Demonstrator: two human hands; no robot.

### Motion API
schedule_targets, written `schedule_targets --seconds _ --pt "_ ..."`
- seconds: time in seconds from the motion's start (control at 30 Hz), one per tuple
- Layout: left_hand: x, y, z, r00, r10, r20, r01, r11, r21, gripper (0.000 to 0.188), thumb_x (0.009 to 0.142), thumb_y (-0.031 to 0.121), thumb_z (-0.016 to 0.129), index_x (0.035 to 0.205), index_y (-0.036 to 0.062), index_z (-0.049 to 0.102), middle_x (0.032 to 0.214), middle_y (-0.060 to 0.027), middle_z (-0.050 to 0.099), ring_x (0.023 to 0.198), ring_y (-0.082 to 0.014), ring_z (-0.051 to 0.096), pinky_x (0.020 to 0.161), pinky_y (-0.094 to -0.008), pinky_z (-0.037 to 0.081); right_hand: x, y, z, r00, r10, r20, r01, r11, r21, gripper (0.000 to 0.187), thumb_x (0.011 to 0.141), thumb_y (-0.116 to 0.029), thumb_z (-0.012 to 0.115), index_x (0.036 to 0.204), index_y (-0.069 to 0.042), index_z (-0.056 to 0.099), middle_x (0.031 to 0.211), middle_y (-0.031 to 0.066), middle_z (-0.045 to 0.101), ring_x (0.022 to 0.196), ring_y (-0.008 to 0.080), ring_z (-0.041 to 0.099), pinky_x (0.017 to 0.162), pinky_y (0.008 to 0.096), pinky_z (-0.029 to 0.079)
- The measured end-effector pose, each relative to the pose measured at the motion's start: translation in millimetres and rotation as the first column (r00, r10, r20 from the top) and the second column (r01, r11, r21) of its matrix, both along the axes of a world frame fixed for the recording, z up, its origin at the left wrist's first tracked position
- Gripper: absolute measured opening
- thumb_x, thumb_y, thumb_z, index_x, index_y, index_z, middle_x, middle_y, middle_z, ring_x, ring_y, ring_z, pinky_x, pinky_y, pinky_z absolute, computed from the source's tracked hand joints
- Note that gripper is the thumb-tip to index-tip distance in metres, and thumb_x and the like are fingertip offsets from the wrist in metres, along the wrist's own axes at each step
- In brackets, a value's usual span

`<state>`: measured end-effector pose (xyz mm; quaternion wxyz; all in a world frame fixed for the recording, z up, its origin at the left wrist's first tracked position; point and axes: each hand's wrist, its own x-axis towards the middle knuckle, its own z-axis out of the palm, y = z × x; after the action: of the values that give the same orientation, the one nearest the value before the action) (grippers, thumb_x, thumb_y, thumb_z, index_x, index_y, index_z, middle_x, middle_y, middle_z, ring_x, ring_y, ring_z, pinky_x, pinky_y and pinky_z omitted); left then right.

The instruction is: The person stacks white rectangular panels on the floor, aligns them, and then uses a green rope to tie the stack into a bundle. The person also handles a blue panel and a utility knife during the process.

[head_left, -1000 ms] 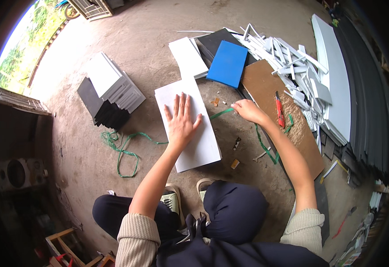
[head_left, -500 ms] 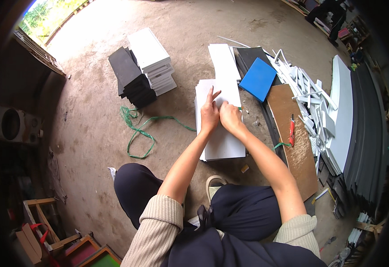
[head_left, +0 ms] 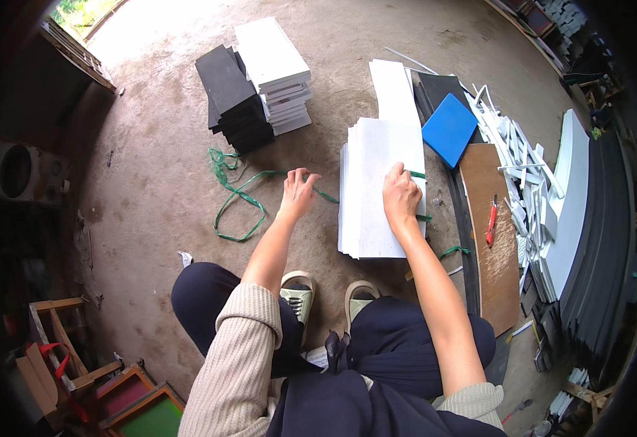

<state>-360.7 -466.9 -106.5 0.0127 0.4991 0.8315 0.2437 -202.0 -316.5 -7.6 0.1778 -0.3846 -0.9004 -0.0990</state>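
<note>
Apparently, mid-frame, the right hand (head_left: 403, 195) gripped ribbon (head_left: 418, 175) atop the stack (head_left: 371, 211) to anchor it; the left hand (head_left: 299, 193) pinched its slack.

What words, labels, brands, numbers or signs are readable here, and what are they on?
None can be read.
White rectangular stack of sheets under the right hand: no lettering visible.
Flat blue rectangular panel: no lettering visible.
Slim red cutter knife: any marking is too small.
Pale boxy speaker: too dim to tell.
</note>
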Motion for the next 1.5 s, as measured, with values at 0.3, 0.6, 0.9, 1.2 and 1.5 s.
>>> schedule_targets --seconds 0.3,0.6,0.9,1.2,1.5 --pt "-13.4 17.0 -34.4 0.911 -0.358 -0.206 0.268 0.892 -0.364 0.027 0.071 0.032 0.061 0.089 0.0117 0.059 0.101 -0.0053 0.045 0.100 -0.0210 0.040 0.088 -0.0348 0.032 7.9 -2.9 6.5 0.984 0.024 -0.179 -0.043 0.994 -0.100 0.011 0.078 -0.011 0.053 0.075 -0.005 0.044 0.060 0.0102 0.053 0.051 0.0263 0.056 0.050 0.0341 0.046" --pt "-27.9 34.4 76.7 0.948 -0.295 0.119 0.315 0.816 -0.485 0.030 0.086 0.030 0.042 0.084 0.0054 0.059 0.078 -0.0154 0.061 0.076 -0.0322 0.059 0.067 -0.0414 0.047 9.1 -1.3 5.5 0.978 0.017 -0.206 -0.041 0.993 -0.113 0.011 0.079 -0.014 0.052 0.077 -0.005 0.045 0.060 0.0103 0.053 0.054 0.0269 0.058 0.051 0.0344 0.047" --pt "31.5 70.3 120.2 0.586 0.251 0.771 -0.020 0.955 -0.295 0.030 0.087 0.021 0.041 0.073 -0.0007 0.057 0.063 -0.0107 0.057 0.051 -0.0223 0.055 0.051 -0.0333 0.047 28.5 46.4 19.8 0.988 0.139 -0.066 -0.152 0.808 -0.569 0.029 0.085 -0.023 0.042 0.085 0.002 0.056 0.079 0.0231 0.060 0.065 0.0344 0.060 0.060 0.0442 0.048" --pt "71.5 91.2 137.1 0.144 0.181 0.973 -0.063 0.983 -0.173 0.020 0.089 0.017 0.043 0.094 0.0049 0.058 0.070 0.0004 0.053 0.057 -0.0080 0.048 0.049 -0.0184 0.036 35.3 42.7 67.6 0.940 -0.278 -0.200 -0.130 0.251 -0.959 0.021 0.077 -0.009 0.046 0.083 0.003 0.062 0.062 0.0131 0.057 0.041 0.0185 0.049 0.037 0.0320 0.038" --pt "85.9 88.3 158.2 0.138 0.043 0.990 -0.100 0.995 -0.029 0.019 0.080 0.007 0.058 0.096 -0.0019 0.058 0.083 -0.0051 0.057 0.068 -0.0105 0.056 0.060 -0.0202 0.050 34.4 48.3 65.1 0.917 -0.325 -0.230 -0.266 -0.068 -0.962 0.025 0.080 -0.004 0.043 0.095 -0.007 0.062 0.065 0.0055 0.056 0.044 0.0101 0.046 0.034 0.0219 0.033"
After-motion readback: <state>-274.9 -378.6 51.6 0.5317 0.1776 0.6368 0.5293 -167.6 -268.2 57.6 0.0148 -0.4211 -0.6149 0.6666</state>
